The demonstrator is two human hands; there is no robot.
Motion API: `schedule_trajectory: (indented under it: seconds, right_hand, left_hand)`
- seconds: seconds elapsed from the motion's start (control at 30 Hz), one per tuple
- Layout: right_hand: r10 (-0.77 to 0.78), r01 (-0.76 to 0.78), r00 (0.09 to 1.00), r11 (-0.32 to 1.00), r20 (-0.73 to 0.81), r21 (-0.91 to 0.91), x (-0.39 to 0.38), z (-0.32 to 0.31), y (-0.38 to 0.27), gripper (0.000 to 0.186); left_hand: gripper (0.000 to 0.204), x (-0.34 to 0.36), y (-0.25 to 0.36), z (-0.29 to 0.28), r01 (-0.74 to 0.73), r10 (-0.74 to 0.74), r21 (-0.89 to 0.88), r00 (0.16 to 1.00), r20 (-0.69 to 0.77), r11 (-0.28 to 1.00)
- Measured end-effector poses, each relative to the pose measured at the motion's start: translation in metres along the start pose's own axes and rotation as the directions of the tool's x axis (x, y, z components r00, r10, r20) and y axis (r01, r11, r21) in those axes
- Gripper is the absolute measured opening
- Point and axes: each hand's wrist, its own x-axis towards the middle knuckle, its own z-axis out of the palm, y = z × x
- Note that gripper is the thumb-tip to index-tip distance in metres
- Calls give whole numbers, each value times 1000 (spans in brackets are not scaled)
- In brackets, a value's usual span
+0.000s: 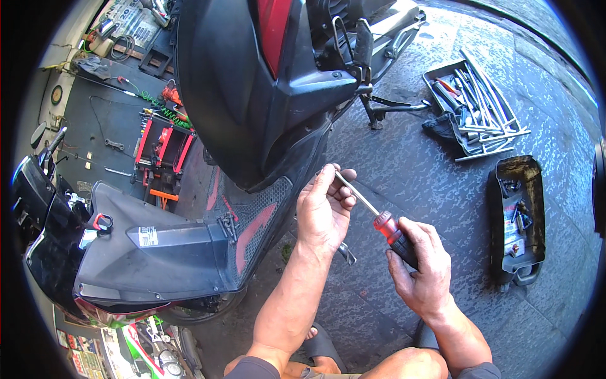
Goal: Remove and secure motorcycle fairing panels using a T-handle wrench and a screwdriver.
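Screwdriver [383,223] in two hands, to the right of the scooter

The scooter [246,132] is the biggest thing and my landmark. Right of it, on the floor [404,170], lies a tool tray [444,67] filled with metal tools [483,95]. Farther right of the scooter is a narrow black box [497,252] holding small parts [521,215]. Just right of the scooter's footboard [271,199], the screwdriver is held above the floor. The right hand [423,268] has its fingers wrapped around the handle; the left hand [323,211] has fingers closed at the shaft's end, though how tightly, I cannot tell. In my judgement, the handle needs a firm grip, the shaft's end only light, careful support.
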Motion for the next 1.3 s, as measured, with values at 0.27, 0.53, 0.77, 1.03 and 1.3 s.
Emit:
schedule_trajectory:
  seconds: [0.27, 0.53, 0.77, 1.03, 1.3]
  right_hand:
    - [81, -88, 995, 984, 50, 155, -4, 1, 8, 52]
    - [182, -196, 980, 958, 86, 211, -8, 9, 8, 47]
    - [506, -548, 834, 712, 221, 440, -42, 10, 35, 42]
    - [573, -689, 700, 700, 427, 188, -104, 1, 55, 38]
    - [583, -686, 704, 706, 406, 176, -125, 11, 39, 39]
  left_hand:
    - [18, -5, 1, -4, 62, -70, -99, 994, -81, 993]
    - [18, -7, 1, -15, 40, -44, -58, 996, -77, 997]
    - [16, -39, 4, -60, -211, 167, 813, 976, 142, 543]
    - [16, -74, 122, -209, 96, 614, 966, 786, 74, -239]
    - [21, -42, 148, -234, -25, 566, 947, 797, 213, -321]
